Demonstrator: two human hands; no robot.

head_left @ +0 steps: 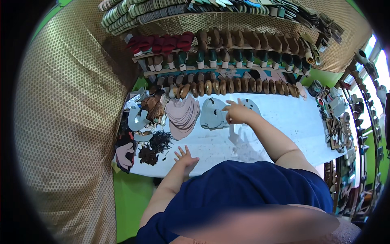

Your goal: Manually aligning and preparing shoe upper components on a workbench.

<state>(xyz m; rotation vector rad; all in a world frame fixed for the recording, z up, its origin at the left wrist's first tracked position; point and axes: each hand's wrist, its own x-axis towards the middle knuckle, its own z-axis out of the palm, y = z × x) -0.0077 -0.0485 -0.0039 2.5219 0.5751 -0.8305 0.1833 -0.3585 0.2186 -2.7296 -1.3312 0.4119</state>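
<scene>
My left hand (185, 157) rests at the near edge of the white worktable (280, 140), its fingers spread and nothing in them. Farther out, my right hand (237, 112) hovers between two groups of grey shoe-upper pieces, fingers apart and partly bent, with no object visible in it. To its left lies a stack of curved grey pieces (212, 114) with small dark marks. Another grey piece (250, 105) is partly hidden behind the hand. Left of the grey stack, a fanned pile of pale pink cut pieces (183, 116) covers the table.
Black strips (161, 141) and dark brown scraps (148, 155) lie at the table's left. A row of brown shoe forms (239, 85) lines the back, below shelves of heeled forms (239, 59) and dark red shoes (164, 42). Tools and small goods (335, 130) crowd the right edge.
</scene>
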